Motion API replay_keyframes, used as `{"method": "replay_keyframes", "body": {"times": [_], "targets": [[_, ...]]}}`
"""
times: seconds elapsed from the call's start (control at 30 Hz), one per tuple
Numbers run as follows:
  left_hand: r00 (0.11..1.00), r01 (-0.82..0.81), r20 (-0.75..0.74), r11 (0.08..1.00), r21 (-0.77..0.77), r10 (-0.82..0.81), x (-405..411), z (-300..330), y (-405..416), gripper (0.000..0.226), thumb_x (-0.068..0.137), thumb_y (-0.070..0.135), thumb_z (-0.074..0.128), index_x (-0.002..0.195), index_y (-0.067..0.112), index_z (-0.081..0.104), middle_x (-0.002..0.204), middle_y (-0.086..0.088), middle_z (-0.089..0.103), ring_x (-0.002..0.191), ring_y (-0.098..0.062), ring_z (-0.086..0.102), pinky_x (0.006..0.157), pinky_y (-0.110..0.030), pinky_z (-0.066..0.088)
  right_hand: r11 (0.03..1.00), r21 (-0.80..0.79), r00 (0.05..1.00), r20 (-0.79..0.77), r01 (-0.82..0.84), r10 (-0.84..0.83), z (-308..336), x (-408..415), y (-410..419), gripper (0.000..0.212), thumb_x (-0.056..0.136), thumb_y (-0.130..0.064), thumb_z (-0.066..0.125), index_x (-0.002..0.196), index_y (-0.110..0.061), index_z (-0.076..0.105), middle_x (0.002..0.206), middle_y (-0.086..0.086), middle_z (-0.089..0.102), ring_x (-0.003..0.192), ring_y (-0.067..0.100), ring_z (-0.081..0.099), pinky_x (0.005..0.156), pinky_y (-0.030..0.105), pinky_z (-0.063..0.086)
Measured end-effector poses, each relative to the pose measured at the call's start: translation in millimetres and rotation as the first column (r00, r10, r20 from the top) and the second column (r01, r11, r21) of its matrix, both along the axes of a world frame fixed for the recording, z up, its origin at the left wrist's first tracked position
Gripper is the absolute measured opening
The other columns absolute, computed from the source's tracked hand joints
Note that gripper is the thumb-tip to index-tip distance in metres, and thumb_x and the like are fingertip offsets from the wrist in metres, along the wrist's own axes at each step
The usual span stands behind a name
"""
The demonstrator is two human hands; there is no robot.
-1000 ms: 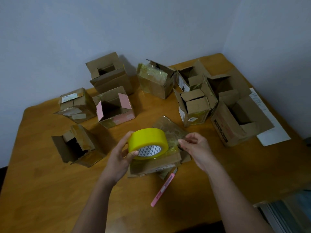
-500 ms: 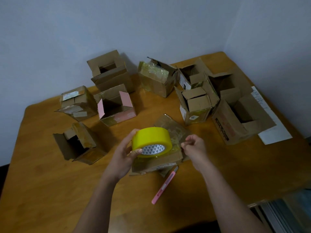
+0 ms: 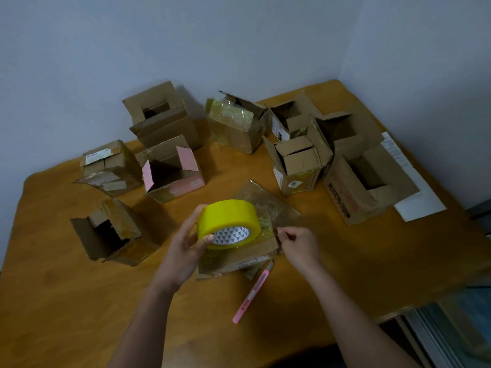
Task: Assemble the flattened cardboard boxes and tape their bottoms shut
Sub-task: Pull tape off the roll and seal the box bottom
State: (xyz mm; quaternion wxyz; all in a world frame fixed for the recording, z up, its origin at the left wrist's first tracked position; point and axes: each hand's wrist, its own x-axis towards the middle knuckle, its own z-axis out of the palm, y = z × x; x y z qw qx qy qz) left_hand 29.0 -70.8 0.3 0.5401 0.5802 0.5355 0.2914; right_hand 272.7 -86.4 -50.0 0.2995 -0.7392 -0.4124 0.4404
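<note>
My left hand (image 3: 186, 251) grips a yellow tape roll (image 3: 228, 221) and holds it above a small cardboard box (image 3: 255, 251) that lies on the wooden table (image 3: 66, 301). My right hand (image 3: 299, 244) sits just right of the roll, with its fingers pinched on the free end of the tape. A stretch of clear tape (image 3: 265, 231) runs from the roll to those fingers. The box under the roll is partly hidden by the roll and my left hand.
Several assembled cardboard boxes (image 3: 170, 168) stand around the back and sides of the table, their flaps open. A pink utility knife (image 3: 252, 296) lies in front of the small box. A white paper sheet (image 3: 414, 192) lies at the far right. Walls close off the back and right.
My right hand has closed in on the roll's right side and pinched the tape end. The roll has stayed almost in place in my left hand.
</note>
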Motion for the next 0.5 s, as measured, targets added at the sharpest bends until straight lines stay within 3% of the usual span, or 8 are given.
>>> {"method": "replay_keyframes", "body": {"times": [0.1,0.17,0.23,0.33,0.43,0.5], "targets": [[1.000,0.016,-0.016,1.000,0.018,-0.016,-3.1,-0.6,-0.1,0.071,0.076,0.058,0.065,0.139,0.057,0.033,0.149,0.016,0.034,0.131,-0.012,0.045,0.090,-0.035,0.055,0.997,0.077,1.000,0.020,0.005,-0.006,4.8,-10.2,-0.3,0.033,0.099,-0.027,0.052,0.130,-0.017,0.061,0.122,-0.001,0.063,0.102,0.004,0.055,0.075,0.008,0.046],[0.999,0.012,-0.037,1.000,0.018,-0.011,-7.0,-2.4,0.1,0.068,0.086,0.046,0.065,0.143,0.056,0.028,0.154,0.012,0.028,0.135,-0.016,0.041,0.096,-0.044,0.052,0.993,0.115,1.000,0.022,-0.002,-0.001,2.9,-20.1,-3.6,0.037,0.099,-0.034,0.052,0.134,-0.022,0.057,0.121,-0.002,0.059,0.110,0.010,0.056,0.089,0.025,0.052],[0.997,0.004,-0.076,1.000,0.025,-0.002,-10.2,-6.0,-0.2,0.073,0.088,0.033,0.066,0.144,0.057,0.026,0.155,0.011,0.027,0.135,-0.016,0.040,0.101,-0.046,0.049,0.992,0.124,0.999,-0.040,-0.006,0.012,0.5,-28.4,-6.1,0.041,0.099,-0.030,0.053,0.138,-0.019,0.053,0.122,-0.001,0.060,0.110,0.010,0.057,0.089,0.025,0.051],[0.994,-0.041,-0.103,0.998,0.049,0.046,-6.9,-12.5,-5.2,0.070,0.087,0.014,0.067,0.137,0.051,0.035,0.137,0.019,0.043,0.125,-0.007,0.050,0.095,-0.027,0.051,0.992,0.120,0.995,-0.093,0.047,-0.036,1.3,-32.5,-5.7,0.036,0.100,-0.021,0.051,0.136,-0.015,0.055,0.125,0.001,0.064,0.107,0.007,0.057,0.079,0.012,0.044],[0.993,-0.065,-0.091,0.996,0.056,0.070,-0.5,-18.1,-11.1,0.060,0.089,0.003,0.062,0.138,0.031,0.041,0.126,0.023,0.050,0.111,0.011,0.055,0.086,-0.012,0.050,0.992,0.077,0.987,-0.131,0.101,-0.090,3.3,-33.0,-5.9,0.035,0.101,-0.020,0.049,0.136,-0.016,0.056,0.131,0.000,0.060,0.115,0.010,0.054,0.086,0.015,0.042],[0.994,-0.082,-0.061,0.995,0.049,0.085,-1.1,-22.8,-12.8,0.059,0.090,0.001,0.060,0.143,0.020,0.041,0.127,0.021,0.053,0.112,0.012,0.054,0.084,-0.008,0.047,0.992,0.022,0.977,-0.174,0.127,-0.121,5.1,-31.3,-3.8,0.035,0.102,-0.021,0.048,0.135,-0.014,0.056,0.134,0.002,0.058,0.123,0.017,0.052,0.090,0.019,0.040]]}}
